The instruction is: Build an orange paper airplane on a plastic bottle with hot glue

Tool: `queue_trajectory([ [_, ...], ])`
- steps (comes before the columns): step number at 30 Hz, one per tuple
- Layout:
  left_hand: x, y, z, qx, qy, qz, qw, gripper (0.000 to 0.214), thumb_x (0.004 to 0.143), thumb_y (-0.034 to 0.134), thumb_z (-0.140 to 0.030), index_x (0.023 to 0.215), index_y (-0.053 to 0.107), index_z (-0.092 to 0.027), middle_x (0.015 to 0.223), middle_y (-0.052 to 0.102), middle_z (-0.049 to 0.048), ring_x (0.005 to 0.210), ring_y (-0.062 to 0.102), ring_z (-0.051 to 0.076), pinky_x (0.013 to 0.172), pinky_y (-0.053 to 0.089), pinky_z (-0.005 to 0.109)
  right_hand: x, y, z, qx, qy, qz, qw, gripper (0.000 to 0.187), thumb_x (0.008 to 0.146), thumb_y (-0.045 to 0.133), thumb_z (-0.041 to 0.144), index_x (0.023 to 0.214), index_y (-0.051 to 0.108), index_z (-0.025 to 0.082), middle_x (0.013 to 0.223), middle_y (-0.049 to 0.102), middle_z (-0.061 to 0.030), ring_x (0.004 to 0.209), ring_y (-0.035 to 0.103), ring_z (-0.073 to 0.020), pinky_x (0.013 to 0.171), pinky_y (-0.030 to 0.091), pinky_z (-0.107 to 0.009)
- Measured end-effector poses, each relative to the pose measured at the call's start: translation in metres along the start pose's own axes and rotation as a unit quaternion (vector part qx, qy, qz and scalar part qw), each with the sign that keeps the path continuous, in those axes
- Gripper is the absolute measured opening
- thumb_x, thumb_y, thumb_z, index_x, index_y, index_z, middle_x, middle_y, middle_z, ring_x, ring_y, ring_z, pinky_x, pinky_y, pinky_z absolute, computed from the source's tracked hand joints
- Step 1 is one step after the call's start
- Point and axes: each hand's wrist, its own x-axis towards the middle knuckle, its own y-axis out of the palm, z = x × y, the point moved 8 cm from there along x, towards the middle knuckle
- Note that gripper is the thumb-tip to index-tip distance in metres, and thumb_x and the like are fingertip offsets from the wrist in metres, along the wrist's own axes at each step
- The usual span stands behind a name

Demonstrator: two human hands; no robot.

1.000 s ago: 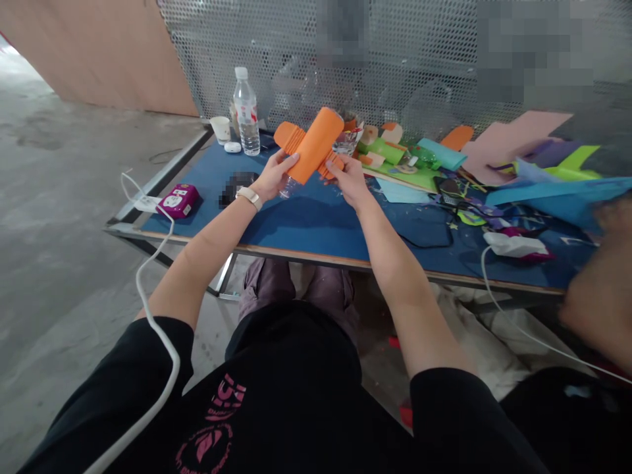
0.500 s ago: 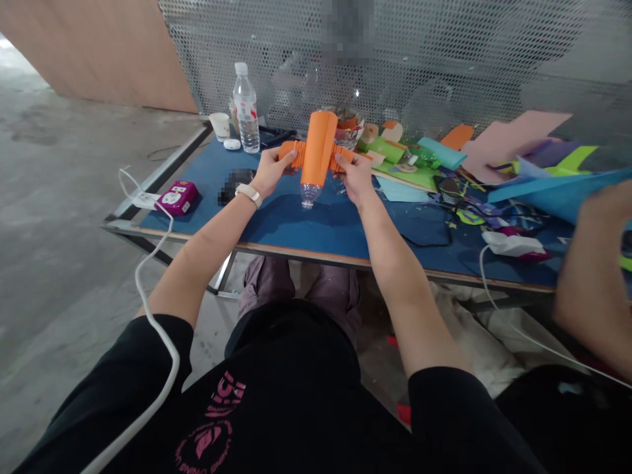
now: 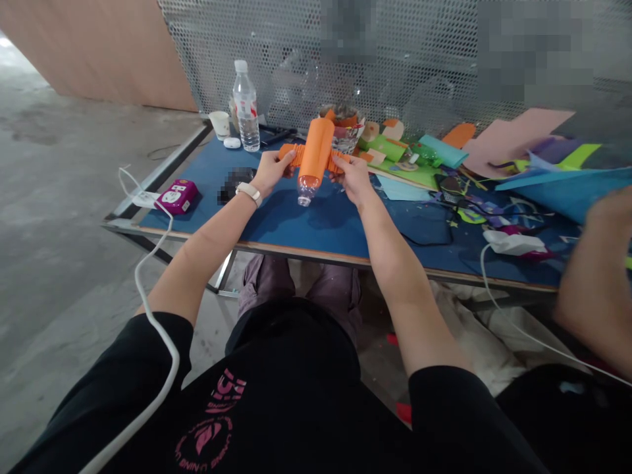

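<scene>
A clear plastic bottle wrapped in orange paper point(image 3: 317, 148) hangs above the blue table, tilted, its bare neck point(image 3: 305, 191) pointing down toward me. Pleated orange paper pieces stick out on both sides of it like wings. My left hand point(image 3: 273, 172) pinches the left pleated piece point(image 3: 297, 155) between thumb and fingers. On the other side, my right hand point(image 3: 353, 176) is closed on the right pleated piece point(image 3: 334, 160). Behind the wrapped bottle stands a clear bowl point(image 3: 349, 139) with scraps in it.
Upright at the back left are a water bottle point(image 3: 245, 108) and a paper cup point(image 3: 220, 125). A purple power socket point(image 3: 178, 197) with a white cable lies on the left. Coloured paper pieces point(image 3: 395, 150) cover the back right. A co-worker's arm point(image 3: 600, 283) reaches in at right.
The wrapped bottle has tipped and come slightly lower, its neck swinging a little left. Both hands keep their hold. At right, the co-worker's arm and blue paper have shifted slightly.
</scene>
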Motion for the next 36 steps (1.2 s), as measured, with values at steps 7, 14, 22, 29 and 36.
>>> queue_trajectory([
  [7,-0.001,0.001,0.009,-0.009,-0.035,0.009,0.999,0.049,0.114,0.088,-0.062,0.093,0.07,-0.022,0.072,0.065,0.0028,0.075,0.077,0.023,0.095,0.073,0.049,0.001,0.001,-0.007,-0.02,0.017,0.02,0.999,0.063,0.099,0.092,0.085,0.103,0.072,0.026,0.097,0.082,-0.0124,0.096,0.085,-0.0315,0.093,0.081,-0.055],
  [14,-0.001,0.001,0.009,-0.002,-0.021,0.014,1.0,0.047,0.111,0.09,-0.062,0.097,0.07,-0.022,0.072,0.064,0.0037,0.085,0.08,0.028,0.103,0.072,0.056,-0.004,0.005,-0.002,-0.023,0.026,0.032,0.999,0.056,0.104,0.091,0.078,0.099,0.07,0.026,0.089,0.077,-0.0083,0.082,0.08,-0.0258,0.092,0.079,-0.052],
  [22,0.004,-0.001,0.014,0.041,0.011,0.015,0.999,0.054,0.112,0.085,-0.072,0.093,0.066,-0.026,0.061,0.06,-0.0005,0.061,0.067,0.019,0.085,0.074,0.044,-0.01,0.01,0.003,-0.037,0.027,0.023,0.999,0.061,0.099,0.093,0.083,0.097,0.066,0.028,0.085,0.072,-0.0065,0.082,0.077,-0.0273,0.089,0.079,-0.053],
  [29,0.006,-0.003,0.016,0.065,0.002,0.0,0.998,0.045,0.115,0.084,-0.061,0.093,0.067,-0.025,0.067,0.059,0.0004,0.067,0.069,0.02,0.085,0.072,0.043,-0.011,0.011,0.001,-0.028,0.042,0.026,0.998,0.046,0.108,0.092,0.065,0.096,0.068,0.028,0.088,0.076,-0.0084,0.083,0.079,-0.0274,0.094,0.08,-0.056],
  [36,-0.006,-0.001,0.004,0.039,-0.037,-0.04,0.998,0.034,0.119,0.077,-0.034,0.088,0.071,-0.022,0.074,0.07,0.0044,0.062,0.066,0.017,0.08,0.069,0.039,-0.026,0.018,0.013,-0.029,0.093,0.024,0.995,0.031,0.114,0.087,0.037,0.094,0.069,0.024,0.082,0.077,-0.0062,0.071,0.075,-0.0188,0.066,0.07,-0.029],
])
